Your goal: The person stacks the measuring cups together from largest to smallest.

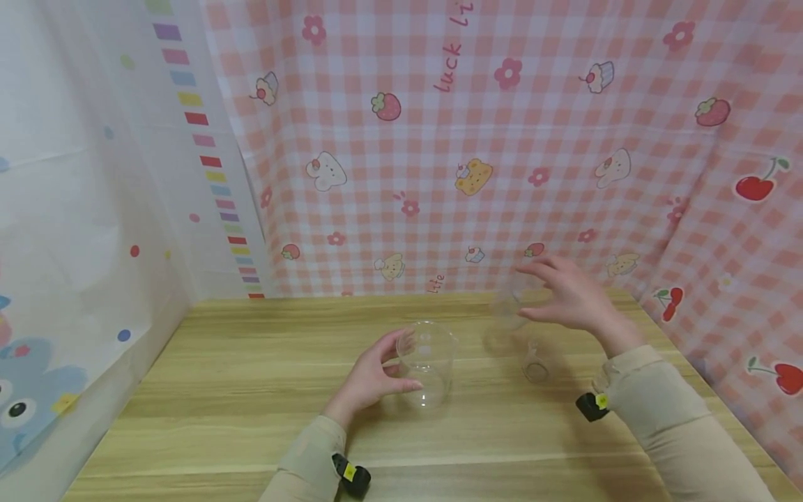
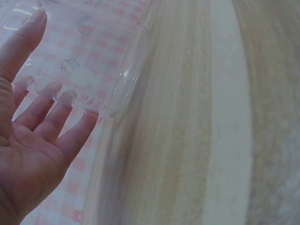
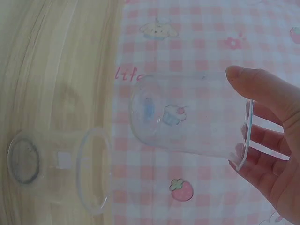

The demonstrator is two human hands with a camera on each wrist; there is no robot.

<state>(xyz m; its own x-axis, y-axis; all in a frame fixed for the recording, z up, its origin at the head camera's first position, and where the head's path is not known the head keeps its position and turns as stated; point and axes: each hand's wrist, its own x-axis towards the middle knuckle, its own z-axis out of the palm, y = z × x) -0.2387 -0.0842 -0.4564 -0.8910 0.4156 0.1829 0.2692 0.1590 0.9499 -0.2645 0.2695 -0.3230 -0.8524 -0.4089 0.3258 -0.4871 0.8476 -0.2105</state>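
Observation:
My left hand (image 1: 375, 376) holds a clear plastic cup (image 1: 433, 369) from its left side, thumb in front and fingers behind. That cup is upright at the middle of the table; the left wrist view shows the fingertips against the wall of the cup (image 2: 112, 70). My right hand (image 1: 567, 296) grips a second clear cup (image 3: 187, 117) near its rim, thumb on one side and fingers on the other. This cup hangs above the table, faint in the head view. Below it a third clear cup (image 3: 65, 161) stands upright on the table, touched by neither hand.
The wooden table (image 1: 251, 390) runs back to a pink checked cloth (image 1: 376, 174) hanging behind it. A white printed cloth (image 1: 94, 209) hangs at the left, and another checked cloth (image 1: 740, 244) closes the right side.

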